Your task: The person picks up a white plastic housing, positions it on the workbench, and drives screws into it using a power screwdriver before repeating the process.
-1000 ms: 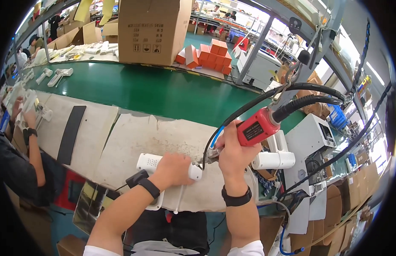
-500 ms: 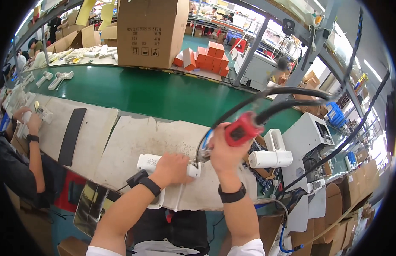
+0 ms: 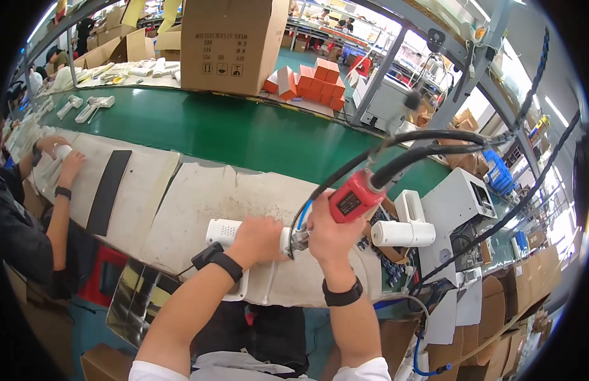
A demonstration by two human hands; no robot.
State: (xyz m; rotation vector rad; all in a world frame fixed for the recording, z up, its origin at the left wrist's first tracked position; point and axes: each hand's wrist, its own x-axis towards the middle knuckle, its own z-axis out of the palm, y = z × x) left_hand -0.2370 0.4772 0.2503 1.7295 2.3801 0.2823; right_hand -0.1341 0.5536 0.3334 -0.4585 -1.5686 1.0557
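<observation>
A white perforated cylindrical housing with a handle, shaped like a hair dryer (image 3: 220,231), lies on its side on the pale work mat (image 3: 199,197). My left hand (image 3: 259,239) is wrapped over its barrel, pressing it to the mat and hiding its middle. In my right hand (image 3: 332,233) is a red corded power screwdriver (image 3: 353,198), tilted, with its metal nose (image 3: 299,239) at the housing's right end. Whether the bit sits in a screw cannot be made out. A thin white rod or cord (image 3: 269,282) hangs at the mat's front edge below my left hand.
Another white housing (image 3: 402,233) stands right of my right hand, beside a box of small dark parts (image 3: 389,267). Black cables (image 3: 428,149) arch above the tool. Beyond the mat runs a green belt (image 3: 224,130). A co-worker's hands (image 3: 62,159) handle white parts at left.
My right hand and the screwdriver have come slightly left and down, bringing the nose against the housing's right end. My left hand stays on the housing. The co-worker's hands have shifted.
</observation>
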